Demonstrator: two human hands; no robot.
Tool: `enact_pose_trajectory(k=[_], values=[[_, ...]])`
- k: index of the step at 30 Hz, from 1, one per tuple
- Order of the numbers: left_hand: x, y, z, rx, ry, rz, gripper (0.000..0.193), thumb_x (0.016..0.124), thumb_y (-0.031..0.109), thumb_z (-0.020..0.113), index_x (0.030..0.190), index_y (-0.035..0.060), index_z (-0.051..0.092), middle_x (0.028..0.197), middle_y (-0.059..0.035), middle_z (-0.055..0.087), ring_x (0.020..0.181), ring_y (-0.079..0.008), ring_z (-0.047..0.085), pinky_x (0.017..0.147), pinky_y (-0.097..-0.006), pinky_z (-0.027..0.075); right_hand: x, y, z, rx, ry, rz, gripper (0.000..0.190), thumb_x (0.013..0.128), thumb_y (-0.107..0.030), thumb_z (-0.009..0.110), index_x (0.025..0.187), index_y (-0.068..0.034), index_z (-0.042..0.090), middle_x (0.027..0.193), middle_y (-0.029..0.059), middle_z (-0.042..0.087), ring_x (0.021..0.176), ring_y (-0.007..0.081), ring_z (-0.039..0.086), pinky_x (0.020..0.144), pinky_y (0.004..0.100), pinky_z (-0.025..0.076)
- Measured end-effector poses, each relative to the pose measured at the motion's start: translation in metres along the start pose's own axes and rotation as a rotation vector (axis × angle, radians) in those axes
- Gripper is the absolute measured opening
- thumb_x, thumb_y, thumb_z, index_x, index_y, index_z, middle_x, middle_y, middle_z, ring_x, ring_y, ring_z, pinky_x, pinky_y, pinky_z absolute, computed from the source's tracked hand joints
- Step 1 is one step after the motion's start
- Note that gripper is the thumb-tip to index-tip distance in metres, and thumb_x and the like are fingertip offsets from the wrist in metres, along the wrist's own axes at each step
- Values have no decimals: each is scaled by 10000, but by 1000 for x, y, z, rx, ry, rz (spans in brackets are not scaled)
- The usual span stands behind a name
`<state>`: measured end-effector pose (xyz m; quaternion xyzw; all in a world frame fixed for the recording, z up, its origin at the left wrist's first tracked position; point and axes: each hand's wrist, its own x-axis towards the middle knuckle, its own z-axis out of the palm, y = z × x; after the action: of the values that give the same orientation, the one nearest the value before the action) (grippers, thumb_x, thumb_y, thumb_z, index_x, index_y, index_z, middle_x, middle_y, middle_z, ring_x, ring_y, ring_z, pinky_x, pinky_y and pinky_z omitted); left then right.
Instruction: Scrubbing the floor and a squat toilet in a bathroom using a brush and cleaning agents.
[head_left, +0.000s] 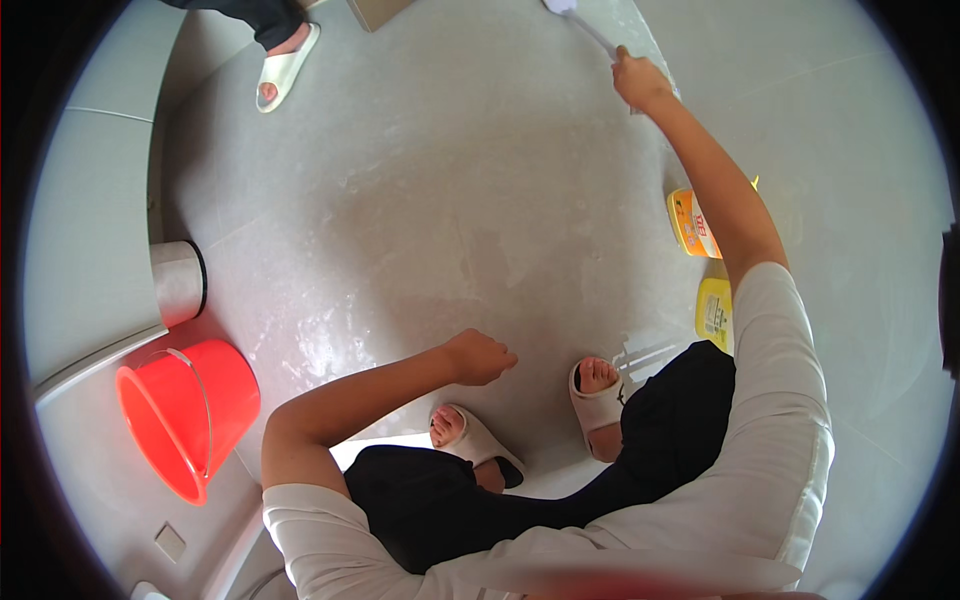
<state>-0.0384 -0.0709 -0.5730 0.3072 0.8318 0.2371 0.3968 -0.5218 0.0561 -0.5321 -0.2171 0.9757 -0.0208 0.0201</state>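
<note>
My right hand (642, 81), at the upper right beside the wall's foot, is shut on the grey handle of a brush (589, 28). The brush's white head reaches the top edge of the view, where the wet floor looks whitish. My left hand (480, 358) is closed in a loose fist above the grey tiled floor (480, 225), with nothing seen in it. An orange and yellow bottle (691, 223) stands near the wall, partly behind my right forearm. Nearer to me is a yellow container (713, 311), partly hidden by my sleeve and knee.
A red plastic bucket (202, 405) with a wire handle is at the left, by a cylindrical bin (178, 283) under a cabinet (90, 225). Another person's foot in a white slide (288, 69) is at the upper left, near a cardboard-coloured box (375, 10). Wet patches shine on the floor.
</note>
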Motion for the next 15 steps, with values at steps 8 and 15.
enact_pose_trajectory(k=[8, 15], values=[[11, -9, -7, 43, 13, 38, 212, 903, 223, 568, 1088, 134, 623, 989, -94, 677, 938, -307, 674, 749, -456, 535, -116, -50, -22, -151, -48, -372, 473, 989, -200, 481, 1413, -4, 408, 819, 254, 663, 689, 413, 675, 616, 491, 559], [13, -8, -1, 34, 52, 69, 196, 895, 233, 568, 1057, 143, 632, 951, -104, 688, 888, -318, 681, 718, -466, 534, -215, -99, -35, -135, -230, -564, 562, 899, -84, 539, 1421, 47, 378, 754, 194, 626, 585, 351, 650, 513, 442, 537]])
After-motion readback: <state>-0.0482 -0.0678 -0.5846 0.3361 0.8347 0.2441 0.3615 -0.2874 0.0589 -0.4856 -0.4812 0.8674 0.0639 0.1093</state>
